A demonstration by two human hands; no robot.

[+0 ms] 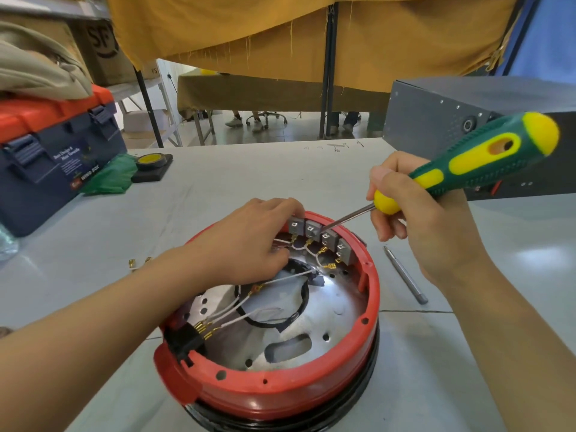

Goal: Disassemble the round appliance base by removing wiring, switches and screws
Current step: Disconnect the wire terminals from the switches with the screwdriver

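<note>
The red base (280,391) sits near on the surface (218,182), rigid and probably steady. The left hand (249,241) pinches the grey switches (321,241) at its far rim; the right hand (414,213) clamps a screwdriver (467,169), its tip at them. The thin wires (249,300) look fragile, so grip the connectors.

A toolbox (46,157), tape roll (151,160) and grey case (436,120) rest on the table (218,188).

Red-rimmed base (372,294) with silvery floor, white wires (268,280), apparently grey switches (321,240); green-and-yellow screwdriver (467,166).
</note>
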